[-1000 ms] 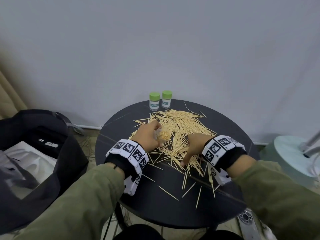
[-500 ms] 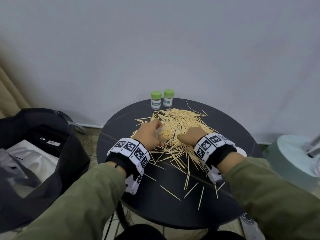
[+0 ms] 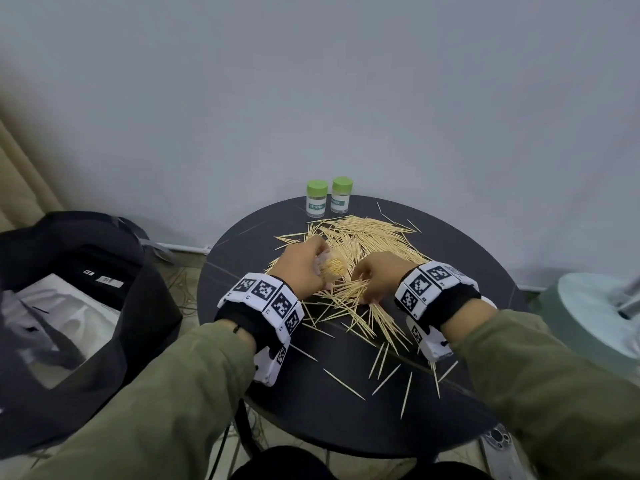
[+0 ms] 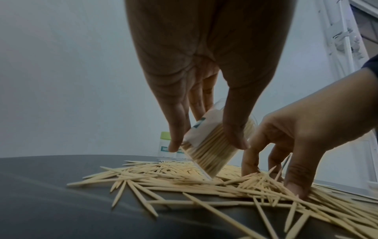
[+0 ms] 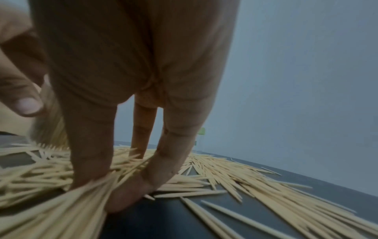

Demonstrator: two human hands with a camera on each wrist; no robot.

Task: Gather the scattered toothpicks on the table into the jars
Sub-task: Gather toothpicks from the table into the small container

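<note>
Toothpicks lie heaped mid-tabletop. Right hand pinches a bundle, its long axis pointing left toward the tilted open jar gripped by the left hand just beside.

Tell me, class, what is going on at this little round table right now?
A person is collecting spilled toothpicks from a dark round table. The left hand holds an open clear jar, tilted and already packed with toothpicks. The right hand pinches a bunch of toothpicks out of the pile. Two green-lidded jars stand closed at the far edge. Many toothpicks are still scattered.
</note>
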